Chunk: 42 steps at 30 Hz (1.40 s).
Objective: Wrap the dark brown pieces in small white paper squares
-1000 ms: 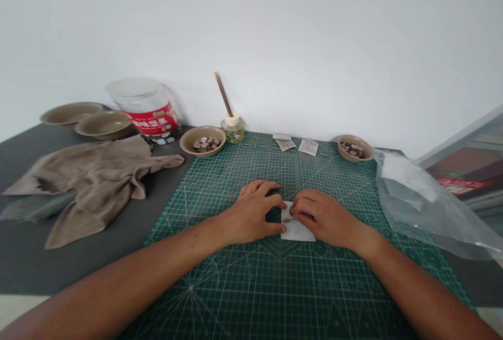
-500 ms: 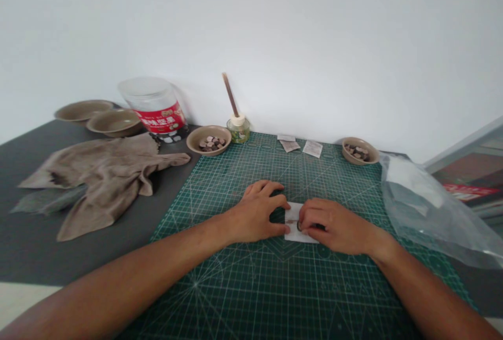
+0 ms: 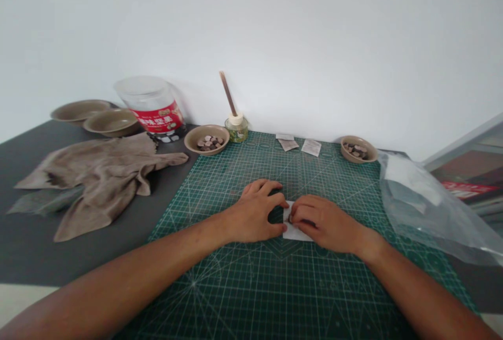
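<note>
A small white square sheet (image 3: 299, 233) with a faint brownish smudge lies flat on the green cutting mat (image 3: 243, 277). My left hand (image 3: 257, 215) rests at its left side, fingers spread, the thumb and index fingertips pressing the sheet's left edge. Over the sheet, my right hand (image 3: 324, 223) has its fingers pinched round a small dark round piece (image 3: 290, 218), held against the paper. Most of that piece is hidden by the fingertips, so its exact kind does not show.
Small two-tone pieces fill a left bowl (image 3: 207, 140) and a right bowl (image 3: 358, 150). Between them lie smudged sheets (image 3: 311, 146) and a reed diffuser (image 3: 236, 128). A brown cloth (image 3: 106, 172), plastic jar (image 3: 151, 109) and bowls (image 3: 112, 122) stand left; a clear plastic bag (image 3: 424, 198) lies right.
My right hand has slid left across the sheet with the small piece, closer to my left fingertips. My left hand stays at the sheet's edge. The whole view has shifted slightly.
</note>
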Tool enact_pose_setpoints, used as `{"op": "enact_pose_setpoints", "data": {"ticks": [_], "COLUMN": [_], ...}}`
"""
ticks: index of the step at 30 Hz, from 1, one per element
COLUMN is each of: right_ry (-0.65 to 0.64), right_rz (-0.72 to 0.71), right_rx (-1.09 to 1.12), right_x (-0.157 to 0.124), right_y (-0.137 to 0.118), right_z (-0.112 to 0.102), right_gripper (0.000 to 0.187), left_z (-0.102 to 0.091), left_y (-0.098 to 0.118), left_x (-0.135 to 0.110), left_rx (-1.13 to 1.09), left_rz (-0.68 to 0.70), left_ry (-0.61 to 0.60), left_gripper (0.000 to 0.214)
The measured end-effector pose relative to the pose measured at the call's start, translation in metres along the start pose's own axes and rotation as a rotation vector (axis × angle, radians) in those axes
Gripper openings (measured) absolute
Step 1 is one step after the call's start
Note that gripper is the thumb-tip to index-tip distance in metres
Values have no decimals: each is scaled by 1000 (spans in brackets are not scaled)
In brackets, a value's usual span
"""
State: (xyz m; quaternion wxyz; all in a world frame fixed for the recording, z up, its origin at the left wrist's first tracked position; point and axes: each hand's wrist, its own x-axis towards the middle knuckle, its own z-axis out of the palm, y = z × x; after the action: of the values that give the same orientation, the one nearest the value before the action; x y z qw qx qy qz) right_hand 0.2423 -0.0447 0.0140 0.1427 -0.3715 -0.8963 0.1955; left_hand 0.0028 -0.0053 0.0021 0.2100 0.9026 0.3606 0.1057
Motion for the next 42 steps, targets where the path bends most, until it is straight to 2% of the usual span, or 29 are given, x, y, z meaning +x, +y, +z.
{"op": "enact_pose_setpoints", "data": {"ticks": [3, 7, 12, 17, 22, 27, 32, 37, 42], "right_ry": [9, -72, 50, -72, 46, -85, 42, -87, 57], "right_rz": [64, 25, 79, 28, 94, 11, 74, 6, 87], "right_rx": [-42, 42, -66, 54, -36, 80, -42, 90, -52], "right_x": [-1, -5, -2, -5, -4, -6, -2, -6, -5], "right_y": [4, 4, 6, 5, 5, 4, 7, 4, 6], "right_z": [-5, -6, -5, -5, -6, -7, -4, -6, -3], "right_gripper": [11, 11, 12, 9, 12, 10, 13, 12, 14], "left_z": [0, -1, -1, -1, -1, -2, -3, -2, -3], "left_y": [0, -1, -1, -1, -2, -1, 0, -1, 0], "left_x": [0, 0, 0, 0, 0, 0, 0, 0, 0], "left_rx": [2, -6, -9, -7, -8, -19, -17, -21, -24], "left_rz": [4, 15, 10, 15, 10, 22, 6, 19, 19], "left_ry": [3, -2, -3, -8, -10, -13, -18, -16, -13], "left_gripper": [45, 43, 44, 43, 44, 43, 44, 42, 43]}}
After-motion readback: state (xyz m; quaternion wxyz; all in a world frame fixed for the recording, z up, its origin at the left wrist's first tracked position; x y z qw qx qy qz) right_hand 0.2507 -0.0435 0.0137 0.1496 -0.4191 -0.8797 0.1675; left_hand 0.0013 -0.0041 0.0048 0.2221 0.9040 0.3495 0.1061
